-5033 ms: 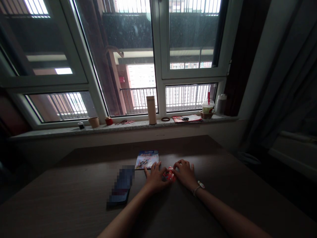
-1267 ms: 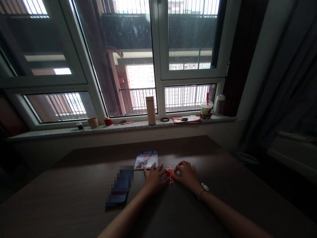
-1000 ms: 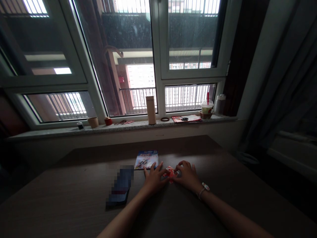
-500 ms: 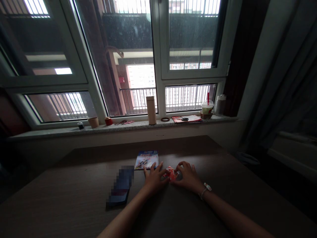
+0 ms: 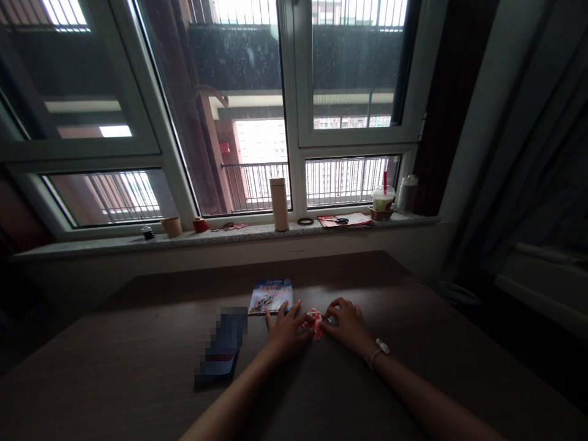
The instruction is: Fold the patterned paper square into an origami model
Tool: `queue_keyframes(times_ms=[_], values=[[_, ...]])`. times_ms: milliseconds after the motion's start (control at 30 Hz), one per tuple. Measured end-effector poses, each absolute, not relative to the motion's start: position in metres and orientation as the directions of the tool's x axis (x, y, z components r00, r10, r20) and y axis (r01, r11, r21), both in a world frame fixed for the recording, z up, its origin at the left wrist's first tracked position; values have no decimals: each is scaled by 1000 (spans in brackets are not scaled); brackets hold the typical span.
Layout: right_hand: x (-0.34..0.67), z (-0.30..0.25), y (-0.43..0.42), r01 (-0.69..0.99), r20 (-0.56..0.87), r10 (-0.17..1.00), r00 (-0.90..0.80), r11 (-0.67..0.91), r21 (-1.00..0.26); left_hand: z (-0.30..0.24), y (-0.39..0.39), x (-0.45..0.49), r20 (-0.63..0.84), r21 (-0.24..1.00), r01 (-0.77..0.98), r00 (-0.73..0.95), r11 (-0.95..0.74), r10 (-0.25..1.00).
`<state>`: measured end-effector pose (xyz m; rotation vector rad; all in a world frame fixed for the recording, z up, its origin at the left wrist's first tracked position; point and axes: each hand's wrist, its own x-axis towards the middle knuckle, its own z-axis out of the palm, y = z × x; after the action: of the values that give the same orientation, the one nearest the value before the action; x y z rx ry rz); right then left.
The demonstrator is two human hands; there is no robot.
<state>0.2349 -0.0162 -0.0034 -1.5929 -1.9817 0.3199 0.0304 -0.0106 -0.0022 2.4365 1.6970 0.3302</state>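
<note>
Between my two hands a small piece of red-and-white patterned folded paper [image 5: 315, 322] rests on or just above the dark table [image 5: 151, 349]. My left hand [image 5: 285, 332] pinches its left side with thumb and forefinger, the other fingers spread towards a blue printed booklet [image 5: 271, 296]. My right hand [image 5: 348, 323], with a bracelet [image 5: 379, 350] at the wrist, pinches the right side, its fingers curled. The fingertips cover both edges of the paper, so its exact folds cannot be made out.
Left of my forearm lies a phone-like dark object [image 5: 220, 349], partly pixelated. On the windowsill stand a beige thermos [image 5: 278, 205], a paper cup [image 5: 171, 227], a drink cup with a red straw [image 5: 383, 198], and scissors [image 5: 340, 221] on red-and-white papers [image 5: 361, 220].
My right fingers have shifted slightly left on the paper, and its right part now looks narrower and more folded in. My left hand has hardly moved.
</note>
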Motion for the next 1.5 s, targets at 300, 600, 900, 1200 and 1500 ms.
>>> queue_keyframes(times_ms=[300,600,900,1200,1500], values=[[234,1,-17,857,251,957,-143,247,-453,-1,-12,31,85,239,908,332,-343,939],[236,1,-19,863,224,957,-187,268,-428,-2,-11,31,94,253,907,324,-337,941],[242,-2,-16,824,194,961,-200,271,-498,1,-12,32,75,264,907,320,-328,944],[238,-1,-18,828,266,951,-158,274,-489,2,-12,32,61,238,918,310,-316,949],[232,-5,-17,865,323,934,-152,284,-413,3,-13,33,50,233,919,316,-318,948]])
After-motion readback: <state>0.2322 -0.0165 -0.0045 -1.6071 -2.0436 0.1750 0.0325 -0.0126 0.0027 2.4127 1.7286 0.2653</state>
